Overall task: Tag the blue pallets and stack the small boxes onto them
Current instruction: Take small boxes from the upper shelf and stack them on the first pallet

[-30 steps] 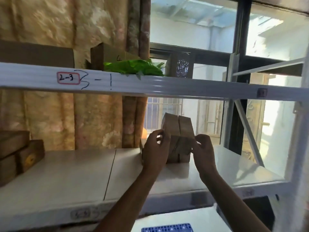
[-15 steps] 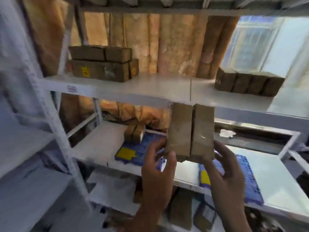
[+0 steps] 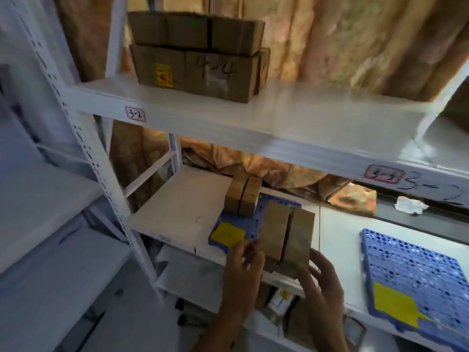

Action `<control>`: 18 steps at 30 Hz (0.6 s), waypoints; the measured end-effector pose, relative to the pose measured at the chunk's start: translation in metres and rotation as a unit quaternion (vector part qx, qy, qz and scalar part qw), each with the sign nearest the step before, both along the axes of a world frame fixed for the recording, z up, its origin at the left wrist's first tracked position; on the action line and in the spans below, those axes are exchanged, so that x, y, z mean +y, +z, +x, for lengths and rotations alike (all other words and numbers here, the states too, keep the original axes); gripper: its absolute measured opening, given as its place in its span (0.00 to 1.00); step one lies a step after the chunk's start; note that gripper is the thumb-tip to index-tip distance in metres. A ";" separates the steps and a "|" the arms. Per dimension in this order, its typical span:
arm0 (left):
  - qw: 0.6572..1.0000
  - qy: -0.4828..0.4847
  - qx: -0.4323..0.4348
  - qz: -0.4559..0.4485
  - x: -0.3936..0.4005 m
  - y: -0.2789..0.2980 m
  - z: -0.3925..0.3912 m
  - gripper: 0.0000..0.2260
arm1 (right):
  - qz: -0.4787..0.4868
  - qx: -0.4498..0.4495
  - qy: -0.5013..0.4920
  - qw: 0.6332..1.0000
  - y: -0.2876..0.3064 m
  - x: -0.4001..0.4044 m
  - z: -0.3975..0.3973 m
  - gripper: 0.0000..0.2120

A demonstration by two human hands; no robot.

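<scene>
While both hands press a pair of small boxes [image 3: 286, 233] between them, the left hand [image 3: 242, 269] flat on one side and the right hand [image 3: 322, 278] cupping the other from below, the pair hangs over the near end of the blue pallet [image 3: 250, 219], whose yellow tag [image 3: 228, 235] lies just left of them and which already carries two boxes [image 3: 243, 196] at its far end. To land them well, I would keep the squeeze even so neither box slips, lower them level, and butt them against the standing two without covering the tag. Headroom is tight under the upper shelf [image 3: 253, 118], the pallet's front edge sits close to the shelf lip, and a second pallet [image 3: 418, 270] lies well apart to the right, bare but for its own tag.
</scene>
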State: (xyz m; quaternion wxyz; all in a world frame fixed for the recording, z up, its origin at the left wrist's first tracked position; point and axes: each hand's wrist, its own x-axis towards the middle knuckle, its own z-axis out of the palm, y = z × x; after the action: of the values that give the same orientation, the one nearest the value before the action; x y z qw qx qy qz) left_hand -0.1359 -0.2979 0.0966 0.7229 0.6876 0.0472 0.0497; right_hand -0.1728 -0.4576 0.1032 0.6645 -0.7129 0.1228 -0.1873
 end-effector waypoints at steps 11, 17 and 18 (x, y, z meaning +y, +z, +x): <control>0.987 -0.076 0.071 0.122 -0.021 -0.065 0.146 0.18 | 0.010 0.119 -0.034 0.992 -0.044 -0.009 0.145 0.14; 0.984 -0.075 0.100 0.125 -0.042 -0.081 0.168 0.22 | 0.030 0.138 -0.034 0.989 -0.056 -0.022 0.189 0.21; 0.987 -0.070 0.093 0.112 -0.043 -0.082 0.165 0.23 | 0.035 0.142 -0.033 0.989 -0.055 -0.022 0.195 0.21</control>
State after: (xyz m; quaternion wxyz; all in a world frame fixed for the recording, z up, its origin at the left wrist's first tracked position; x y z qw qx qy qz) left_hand 0.0295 -0.3406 0.0144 0.6355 0.7674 0.0605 -0.0601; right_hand 0.0220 -0.4794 0.0478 0.6584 -0.7042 0.2457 -0.1016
